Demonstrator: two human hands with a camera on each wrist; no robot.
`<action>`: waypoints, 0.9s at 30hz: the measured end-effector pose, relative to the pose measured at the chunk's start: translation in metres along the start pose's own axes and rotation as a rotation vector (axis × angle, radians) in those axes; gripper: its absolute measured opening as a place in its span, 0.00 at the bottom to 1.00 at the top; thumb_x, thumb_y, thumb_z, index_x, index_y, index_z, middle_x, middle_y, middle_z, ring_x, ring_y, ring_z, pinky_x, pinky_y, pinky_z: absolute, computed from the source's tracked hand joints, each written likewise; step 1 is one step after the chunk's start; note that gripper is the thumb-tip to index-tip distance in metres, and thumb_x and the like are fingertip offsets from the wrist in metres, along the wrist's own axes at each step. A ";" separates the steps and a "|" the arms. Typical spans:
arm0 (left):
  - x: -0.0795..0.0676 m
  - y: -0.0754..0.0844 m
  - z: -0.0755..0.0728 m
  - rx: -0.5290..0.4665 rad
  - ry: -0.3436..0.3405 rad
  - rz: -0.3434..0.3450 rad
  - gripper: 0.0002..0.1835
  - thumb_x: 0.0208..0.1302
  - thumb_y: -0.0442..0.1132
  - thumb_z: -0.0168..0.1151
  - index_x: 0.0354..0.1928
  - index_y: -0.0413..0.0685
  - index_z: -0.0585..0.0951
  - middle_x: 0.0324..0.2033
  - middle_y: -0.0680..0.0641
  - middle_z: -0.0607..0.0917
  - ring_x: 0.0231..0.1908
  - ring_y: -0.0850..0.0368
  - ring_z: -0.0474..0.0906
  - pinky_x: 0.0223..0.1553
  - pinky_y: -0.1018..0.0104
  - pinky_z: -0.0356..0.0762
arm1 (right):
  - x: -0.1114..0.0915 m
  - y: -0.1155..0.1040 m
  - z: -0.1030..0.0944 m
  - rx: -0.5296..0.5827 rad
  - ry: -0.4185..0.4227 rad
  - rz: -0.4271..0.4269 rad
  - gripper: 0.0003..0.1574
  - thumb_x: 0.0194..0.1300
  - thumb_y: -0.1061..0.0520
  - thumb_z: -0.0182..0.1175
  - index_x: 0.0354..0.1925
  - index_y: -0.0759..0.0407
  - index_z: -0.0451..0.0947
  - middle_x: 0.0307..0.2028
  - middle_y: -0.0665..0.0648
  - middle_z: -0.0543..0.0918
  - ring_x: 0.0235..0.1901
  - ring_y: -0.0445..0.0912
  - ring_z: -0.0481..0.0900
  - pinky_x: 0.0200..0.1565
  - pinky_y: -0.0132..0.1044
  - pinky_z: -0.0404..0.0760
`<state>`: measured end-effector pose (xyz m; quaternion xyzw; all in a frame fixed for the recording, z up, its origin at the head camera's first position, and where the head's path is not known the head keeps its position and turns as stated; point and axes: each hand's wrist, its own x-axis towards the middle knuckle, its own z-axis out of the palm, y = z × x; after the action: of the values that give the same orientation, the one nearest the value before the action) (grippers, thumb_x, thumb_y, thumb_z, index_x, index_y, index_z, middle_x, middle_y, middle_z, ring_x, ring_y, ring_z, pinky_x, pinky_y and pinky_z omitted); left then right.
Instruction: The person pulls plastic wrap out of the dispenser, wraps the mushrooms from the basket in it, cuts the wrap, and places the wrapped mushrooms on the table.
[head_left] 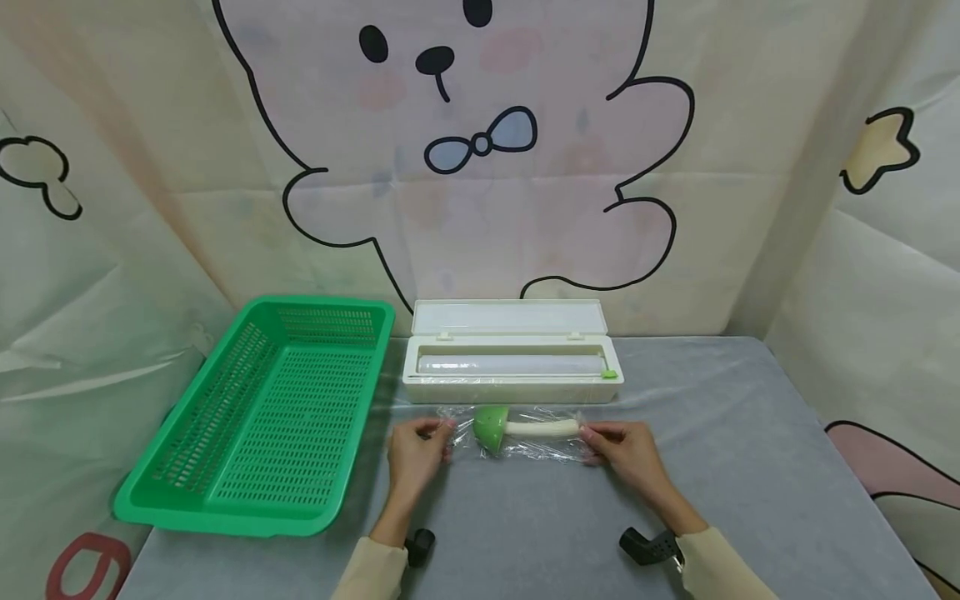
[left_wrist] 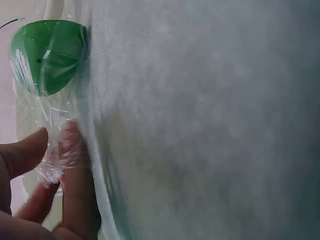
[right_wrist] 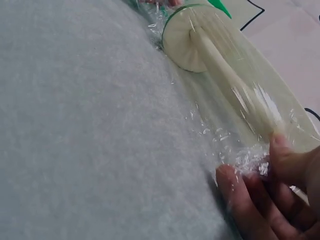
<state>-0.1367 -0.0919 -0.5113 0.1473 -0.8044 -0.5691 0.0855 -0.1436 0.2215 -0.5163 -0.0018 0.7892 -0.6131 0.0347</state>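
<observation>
A toy mushroom (head_left: 491, 429) with a green cap and a long pale stem lies sideways inside clear cling film (head_left: 536, 452). My left hand (head_left: 415, 460) pinches the gathered film just beyond the cap; in the left wrist view, thumb and fingers close on the crumpled end, apart from the green cap (left_wrist: 50, 57). At the stem's end, my right hand (head_left: 628, 454) pinches the other end of the film. The right wrist view has the thumb at the tip of the stem (right_wrist: 225, 75) and the fingers under the bunched film (right_wrist: 250, 162).
Right behind the mushroom stands a white cling film box (head_left: 510, 390), its lid (head_left: 510, 317) raised, a film roll (head_left: 510, 365) inside and a small green slider (head_left: 609, 375) at its right. A green plastic basket (head_left: 281, 433) occupies the table's left side. The grey tabletop (head_left: 720, 467) extends to the right.
</observation>
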 end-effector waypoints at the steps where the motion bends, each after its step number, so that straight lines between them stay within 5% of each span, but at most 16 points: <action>1: 0.001 0.000 0.001 0.023 0.015 -0.011 0.12 0.60 0.41 0.76 0.34 0.36 0.88 0.20 0.49 0.83 0.15 0.53 0.82 0.21 0.66 0.77 | 0.001 0.001 0.001 -0.010 0.015 0.013 0.13 0.68 0.68 0.65 0.46 0.80 0.82 0.33 0.70 0.86 0.26 0.48 0.88 0.32 0.40 0.87; 7: 0.005 -0.002 0.006 0.137 0.105 -0.040 0.24 0.54 0.48 0.79 0.42 0.37 0.80 0.26 0.46 0.80 0.25 0.52 0.78 0.32 0.55 0.75 | 0.006 0.005 0.005 -0.165 0.152 -0.004 0.12 0.63 0.63 0.72 0.39 0.74 0.85 0.28 0.62 0.87 0.20 0.42 0.83 0.26 0.33 0.83; 12: 0.010 0.000 0.003 0.062 0.051 -0.044 0.27 0.55 0.44 0.79 0.48 0.31 0.80 0.36 0.38 0.83 0.37 0.44 0.79 0.40 0.52 0.77 | 0.006 0.004 0.001 -0.329 0.270 -0.034 0.22 0.56 0.56 0.78 0.43 0.69 0.82 0.32 0.61 0.85 0.26 0.39 0.80 0.29 0.28 0.77; 18: 0.014 0.000 -0.006 -0.130 -0.045 -0.091 0.23 0.59 0.37 0.76 0.52 0.29 0.81 0.43 0.36 0.83 0.42 0.48 0.78 0.38 0.65 0.76 | 0.010 0.002 -0.006 -0.284 0.134 -0.038 0.28 0.61 0.57 0.74 0.54 0.72 0.80 0.44 0.67 0.86 0.35 0.42 0.85 0.36 0.28 0.81; 27: 0.020 -0.006 -0.008 -0.227 -0.105 -0.078 0.13 0.61 0.34 0.74 0.42 0.30 0.85 0.30 0.48 0.84 0.32 0.61 0.76 0.30 0.71 0.73 | 0.016 0.004 -0.006 -0.219 0.069 -0.138 0.12 0.61 0.65 0.72 0.42 0.71 0.86 0.34 0.63 0.88 0.30 0.36 0.81 0.32 0.27 0.79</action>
<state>-0.1520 -0.1075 -0.5150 0.1380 -0.7319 -0.6663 0.0374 -0.1598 0.2275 -0.5197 -0.0387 0.8502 -0.5239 -0.0352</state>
